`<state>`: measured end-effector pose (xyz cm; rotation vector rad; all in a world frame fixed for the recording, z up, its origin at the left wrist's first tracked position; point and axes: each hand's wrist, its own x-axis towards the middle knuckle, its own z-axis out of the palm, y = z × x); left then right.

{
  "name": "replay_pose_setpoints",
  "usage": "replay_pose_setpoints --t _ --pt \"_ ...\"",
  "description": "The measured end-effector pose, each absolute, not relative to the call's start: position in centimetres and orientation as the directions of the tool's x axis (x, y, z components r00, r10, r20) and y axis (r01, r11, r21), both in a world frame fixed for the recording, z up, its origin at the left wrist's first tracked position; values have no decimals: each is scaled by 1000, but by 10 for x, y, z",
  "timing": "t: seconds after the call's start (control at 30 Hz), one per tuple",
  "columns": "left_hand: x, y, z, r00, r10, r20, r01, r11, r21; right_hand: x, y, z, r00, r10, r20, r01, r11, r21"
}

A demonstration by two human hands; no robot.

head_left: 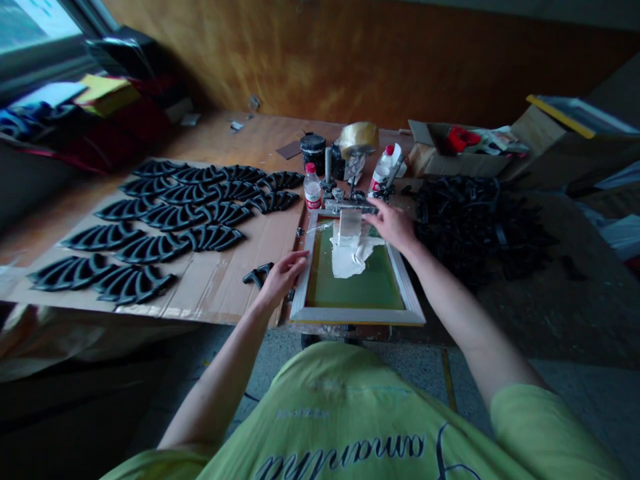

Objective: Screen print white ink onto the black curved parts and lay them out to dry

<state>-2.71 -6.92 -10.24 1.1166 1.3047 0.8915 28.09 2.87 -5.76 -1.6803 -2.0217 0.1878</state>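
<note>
Item: screen frame (357,315), flat on bench (215,140), long axis running away from me. My left hand (283,273) clasps its left rail; right hand (393,223) at far end touches squeegee (350,225), grip unclear to me.

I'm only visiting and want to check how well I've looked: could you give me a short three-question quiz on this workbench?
1. True or false: the left hand rests on the left edge of the printing frame.
2. What colour is the paste lying on the green mesh? A) red B) white C) blue
3. Fill in: the heap of black parts lies to the ____ of the printing frame.

Key: 1 true; 2 B; 3 right.
</note>
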Motion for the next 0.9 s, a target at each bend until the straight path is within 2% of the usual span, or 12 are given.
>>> replay_pose_setpoints --t 0.1,0.17,0.3,0.4,0.5,0.57,0.6,0.63,0.7,0.8,0.83,0.9 --pt "-18 -54 -66 34 992 -125 -18 126 992 327 27 -62 140 942 306 877 26 -480" --pt "-8 -39 -44 -13 1000 9 -86 -10 996 341 15 -80 178 956 234 878 -47 -477" --pt "11 -4 -13 -16 991 132 -184 -132 974 312 -25 -134 -82 994 67 908 102 -406" --pt "16 5 -16 -65 989 136 -193 -146 970 274 -47 -160 -248 969 0 934 240 -264" --pt "20 -19 -43 -64 998 -12 -172 0 985 252 -55 -161 -191 979 -70 962 172 -213" --pt "26 -51 -70 112 960 -255 -105 267 958 240 -62 -153 -119 990 -78 964 97 -246" --pt "31 -70 -84 237 888 -395 -38 414 909 232 -68 -149 -100 994 -49 959 83 -271" --pt "36 -87 -97 315 811 -493 8 518 856 224 -76 -146 -112 994 -4 949 106 -296" --pt "45 -116 -118 365 738 -568 -31 619 785 205 -94 -142 -247 964 96 901 265 -343" --pt "38 -131 -140 262 747 -611 -217 662 717 197 -108 -144 -517 842 152 751 532 -390" --pt "28 -130 -146 203 751 -628 -247 660 709 205 -105 -146 -537 831 146 741 547 -389" --pt "-5 -121 -158 56 762 -645 -230 639 735 241 -88 -151 -434 894 107 830 444 -337"
